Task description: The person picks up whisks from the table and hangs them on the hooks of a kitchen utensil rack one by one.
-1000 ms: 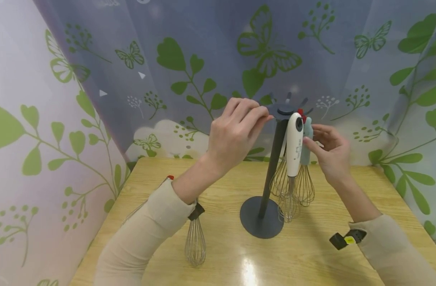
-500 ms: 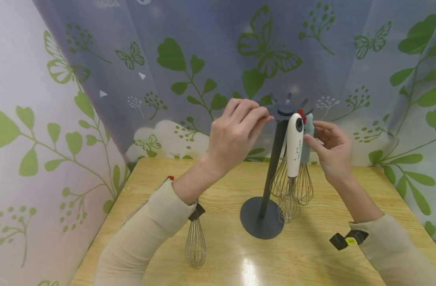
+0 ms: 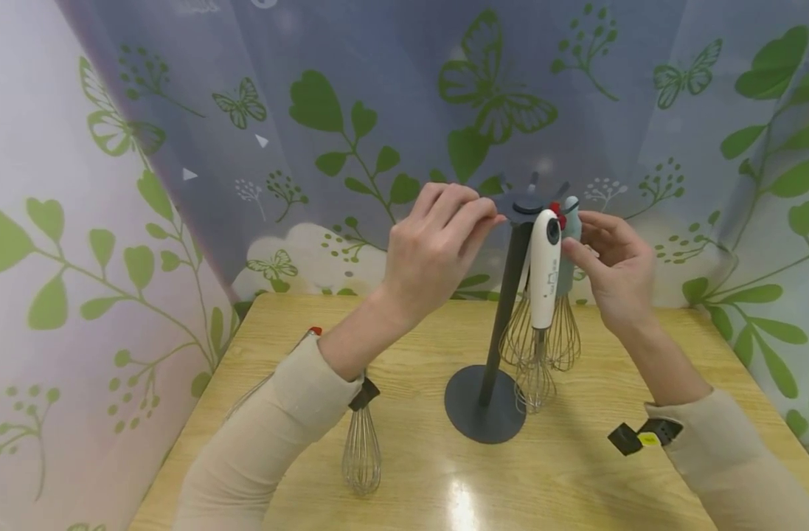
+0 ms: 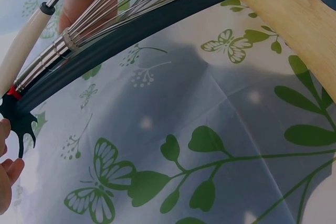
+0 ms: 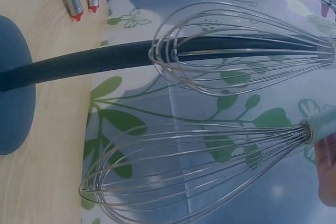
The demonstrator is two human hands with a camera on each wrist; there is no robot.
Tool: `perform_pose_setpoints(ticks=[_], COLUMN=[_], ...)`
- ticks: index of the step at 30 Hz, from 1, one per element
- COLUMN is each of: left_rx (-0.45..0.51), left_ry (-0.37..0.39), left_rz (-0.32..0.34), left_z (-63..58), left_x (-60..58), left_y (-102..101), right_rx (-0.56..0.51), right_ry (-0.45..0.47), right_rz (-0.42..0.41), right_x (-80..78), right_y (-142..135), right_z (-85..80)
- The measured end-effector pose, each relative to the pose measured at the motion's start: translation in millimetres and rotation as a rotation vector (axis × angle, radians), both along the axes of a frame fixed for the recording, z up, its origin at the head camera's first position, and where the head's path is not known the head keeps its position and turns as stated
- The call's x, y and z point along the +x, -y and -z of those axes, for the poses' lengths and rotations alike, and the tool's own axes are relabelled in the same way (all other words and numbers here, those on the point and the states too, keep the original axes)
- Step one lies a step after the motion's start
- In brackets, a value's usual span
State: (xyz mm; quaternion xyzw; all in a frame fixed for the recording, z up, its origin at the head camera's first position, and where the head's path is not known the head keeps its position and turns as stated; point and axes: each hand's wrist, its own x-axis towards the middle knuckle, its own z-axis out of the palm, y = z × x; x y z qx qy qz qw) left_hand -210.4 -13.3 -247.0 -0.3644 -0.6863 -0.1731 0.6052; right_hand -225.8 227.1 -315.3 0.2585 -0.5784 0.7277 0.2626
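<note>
A dark hanging stand (image 3: 507,310) with a round base rises from the table, hooks fanning out around its top. My left hand (image 3: 437,251) pinches one of these hooks, as the fingers (image 4: 14,170) in the left wrist view show. My right hand (image 3: 619,273) holds the light blue handle of a whisk (image 5: 317,126) between thumb and fingers, beside the stand's top. A white-handled whisk (image 3: 546,273) hangs on the near side, partly covering the blue handle. Behind it hangs a metal whisk (image 4: 65,45) with a red end (image 3: 557,214).
Two more whisks lie on the wooden table (image 3: 417,472) at left. One shows its wire head (image 3: 362,453); the other, with a red tip (image 3: 316,330), is mostly behind my left forearm. A patterned curtain (image 3: 377,110) stands behind the table.
My right hand has raised the light blue whisk slightly, so its handle top now shows above the white whisk. The left hand stays at the hook.
</note>
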Motion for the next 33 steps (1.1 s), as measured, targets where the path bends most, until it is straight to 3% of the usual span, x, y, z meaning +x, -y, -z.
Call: perform_pose_setpoints(ticks=[12, 33], left_rx=[0.0, 0.004], left_ry=[0.007, 0.003], left_rz=[-0.013, -0.01], left_z=[-0.1, 0.4], left_x=[0.4, -0.3], left_y=[1.4, -0.2], right_rx=[-0.055, -0.049], right_ry=[-0.039, -0.098], right_rz=[-0.071, -0.062], right_x=[2.0, 5.7], right_y=[4.0, 7.2], right_z=[-14.3, -26.8])
